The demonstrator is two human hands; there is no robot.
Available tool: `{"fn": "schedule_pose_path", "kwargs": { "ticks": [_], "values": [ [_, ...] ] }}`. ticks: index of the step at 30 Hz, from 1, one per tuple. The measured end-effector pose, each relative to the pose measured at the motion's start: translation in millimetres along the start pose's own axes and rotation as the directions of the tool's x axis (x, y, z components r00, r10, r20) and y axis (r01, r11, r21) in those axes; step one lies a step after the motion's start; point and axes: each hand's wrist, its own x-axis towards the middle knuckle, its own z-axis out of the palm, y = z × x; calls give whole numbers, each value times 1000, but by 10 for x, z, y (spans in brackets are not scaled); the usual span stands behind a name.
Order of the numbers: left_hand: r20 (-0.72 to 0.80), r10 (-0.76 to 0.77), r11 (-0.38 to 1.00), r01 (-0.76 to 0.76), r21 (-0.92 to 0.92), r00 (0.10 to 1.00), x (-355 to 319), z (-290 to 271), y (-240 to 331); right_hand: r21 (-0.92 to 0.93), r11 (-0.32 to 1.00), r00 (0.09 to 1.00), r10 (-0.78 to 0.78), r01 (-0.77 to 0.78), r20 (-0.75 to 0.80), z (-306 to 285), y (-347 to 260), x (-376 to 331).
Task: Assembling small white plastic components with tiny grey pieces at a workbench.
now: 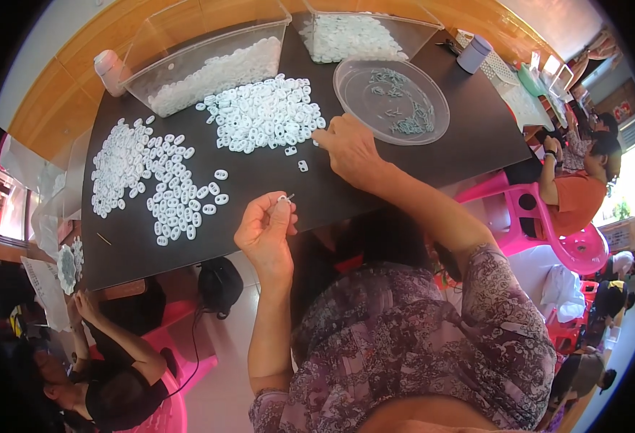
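My left hand (pixel 267 234) is raised just off the table's near edge, thumb and fingers pinched on a small white plastic piece with a thin grey pin (pixel 291 196) sticking out of it. Reaching farther in, my right hand (pixel 352 150) has its fingertips closed at the right edge of a heap of white two-holed oval plastic pieces (pixel 260 115). A white piece shows partly under those fingertips. Two loose pieces, one of them a white oval piece (pixel 303 166), lie just in front of the heap. Beside my right hand sits a round clear tray (pixel 361 108) with small grey pins (pixel 411 121).
Two clear bins (pixel 166 50) of white pieces stand along the far side. More oval pieces (pixel 173 195) cover the dark table's (pixel 252 169) left part. A pale bottle (pixel 108 71) and a lidded cup (pixel 474 54) flank the bins. People sit at left and right on pink chairs (pixel 509 209).
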Motion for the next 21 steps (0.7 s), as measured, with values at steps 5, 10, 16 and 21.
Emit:
{"fn": "schedule_pose_path", "kwargs": {
  "ticks": [5,10,16,21],
  "values": [
    [-1,8,1000,-8,7,1000,-6,6,7,68,998,999,-3,0,44,-66,-5,-26],
    [2,19,1000,-19,21,1000,-16,1,9,112,993,996,11,-22,93,-113,-22,-38],
    [11,14,999,-15,36,1000,-19,4,11,163,983,987,54,-79,151,-152,29,-16],
    [17,31,999,-32,41,999,-19,-12,14,204,970,987,106,-130,123,-167,20,-48]
  ]
}}
